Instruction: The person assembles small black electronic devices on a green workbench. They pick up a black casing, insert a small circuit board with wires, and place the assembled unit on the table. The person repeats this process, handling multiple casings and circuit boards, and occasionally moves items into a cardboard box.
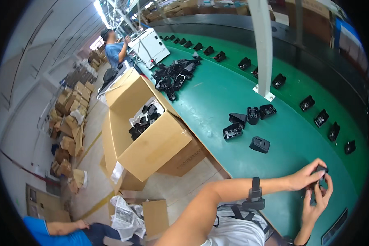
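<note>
Head view: I see both hands closed around one small black plastic part [320, 171] above the near edge of the green bench [217, 94]. Left hand [306, 177] clasps it from the upper side, fingers wrapped; right hand [319, 201] grips from below, fingertips on its lower face. Part mostly hidden by fingers. My judgement: keep the left as the steady clamp and let the right do the fine work, elbows low. Four like parts [250, 123] lie beyond the grip; an open carton [151, 139] stands further off, past the left forearm.
</note>
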Demonstrator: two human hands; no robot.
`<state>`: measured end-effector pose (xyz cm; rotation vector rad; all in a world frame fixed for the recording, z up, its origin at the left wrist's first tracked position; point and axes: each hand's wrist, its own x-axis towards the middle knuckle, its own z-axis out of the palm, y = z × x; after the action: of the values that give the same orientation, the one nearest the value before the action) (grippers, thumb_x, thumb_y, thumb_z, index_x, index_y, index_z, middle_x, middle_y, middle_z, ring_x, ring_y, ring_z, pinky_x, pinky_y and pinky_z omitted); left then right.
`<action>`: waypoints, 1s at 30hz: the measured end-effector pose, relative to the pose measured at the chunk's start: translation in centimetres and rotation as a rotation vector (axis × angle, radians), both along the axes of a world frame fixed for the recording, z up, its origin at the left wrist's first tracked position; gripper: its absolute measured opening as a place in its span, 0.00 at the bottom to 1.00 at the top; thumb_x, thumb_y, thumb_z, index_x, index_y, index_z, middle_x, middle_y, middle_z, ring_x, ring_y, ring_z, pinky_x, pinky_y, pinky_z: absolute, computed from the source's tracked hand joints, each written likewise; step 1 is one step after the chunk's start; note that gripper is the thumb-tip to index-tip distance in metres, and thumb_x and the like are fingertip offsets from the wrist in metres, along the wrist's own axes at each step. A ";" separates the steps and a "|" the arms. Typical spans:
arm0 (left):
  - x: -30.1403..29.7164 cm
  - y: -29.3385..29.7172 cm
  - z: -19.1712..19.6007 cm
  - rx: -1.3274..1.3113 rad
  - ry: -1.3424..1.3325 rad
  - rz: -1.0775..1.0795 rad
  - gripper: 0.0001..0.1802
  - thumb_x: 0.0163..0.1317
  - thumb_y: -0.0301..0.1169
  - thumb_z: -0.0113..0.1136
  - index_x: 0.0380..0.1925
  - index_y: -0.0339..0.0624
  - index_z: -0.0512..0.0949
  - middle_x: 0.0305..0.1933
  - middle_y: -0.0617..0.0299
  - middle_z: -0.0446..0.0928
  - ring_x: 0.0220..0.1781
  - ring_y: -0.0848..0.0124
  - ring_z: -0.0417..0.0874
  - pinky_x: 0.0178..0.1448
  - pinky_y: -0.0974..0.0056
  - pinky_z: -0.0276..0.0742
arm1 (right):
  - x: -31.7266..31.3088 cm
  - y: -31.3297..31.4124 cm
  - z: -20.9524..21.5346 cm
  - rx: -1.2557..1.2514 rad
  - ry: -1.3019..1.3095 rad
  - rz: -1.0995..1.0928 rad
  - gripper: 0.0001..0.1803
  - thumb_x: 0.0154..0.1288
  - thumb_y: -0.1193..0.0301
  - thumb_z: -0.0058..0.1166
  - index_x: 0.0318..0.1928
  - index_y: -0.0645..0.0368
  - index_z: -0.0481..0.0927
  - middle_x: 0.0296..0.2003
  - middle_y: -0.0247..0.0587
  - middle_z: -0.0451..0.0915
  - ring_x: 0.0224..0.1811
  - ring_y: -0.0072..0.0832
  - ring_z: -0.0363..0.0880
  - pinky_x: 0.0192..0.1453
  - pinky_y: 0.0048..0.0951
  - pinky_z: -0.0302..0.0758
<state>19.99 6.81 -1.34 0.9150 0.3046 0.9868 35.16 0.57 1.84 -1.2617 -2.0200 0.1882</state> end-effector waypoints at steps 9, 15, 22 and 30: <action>1.3 0.0 -1.5 0.255 0.149 0.188 0.16 0.77 0.41 0.45 0.55 0.42 0.61 0.41 0.61 0.69 0.39 0.76 0.71 0.41 0.68 0.73 | -0.4 0.2 -1.1 -0.001 0.047 -0.032 0.16 0.62 0.75 0.56 0.49 0.70 0.84 0.66 0.58 0.64 0.62 0.48 0.73 0.61 0.43 0.74; 1.8 0.2 -2.1 0.231 0.161 0.252 0.16 0.78 0.39 0.45 0.56 0.42 0.62 0.42 0.61 0.69 0.42 0.76 0.70 0.44 0.68 0.72 | -2.6 0.0 1.5 0.035 0.060 -0.008 0.16 0.64 0.73 0.53 0.48 0.71 0.84 0.71 0.61 0.60 0.65 0.49 0.72 0.59 0.41 0.74; 1.8 0.7 -2.3 0.202 0.131 0.198 0.21 0.78 0.38 0.43 0.64 0.38 0.59 0.52 0.55 0.73 0.49 0.72 0.75 0.53 0.66 0.75 | -1.6 1.0 1.0 -0.065 0.152 0.109 0.16 0.63 0.75 0.52 0.47 0.73 0.82 0.71 0.62 0.61 0.65 0.49 0.73 0.60 0.39 0.74; -8.9 -0.1 3.2 0.856 0.814 0.529 0.26 0.65 0.38 0.57 0.59 0.36 0.67 0.59 0.47 0.69 0.62 0.50 0.71 0.66 0.50 0.67 | 8.9 11.6 4.5 0.031 -0.165 0.017 0.17 0.56 0.79 0.55 0.47 0.74 0.78 0.65 0.60 0.65 0.62 0.48 0.72 0.64 0.39 0.68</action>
<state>11.09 6.73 1.82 2.0956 0.8763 1.2035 44.05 12.20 6.37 -1.2775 -2.1650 0.0619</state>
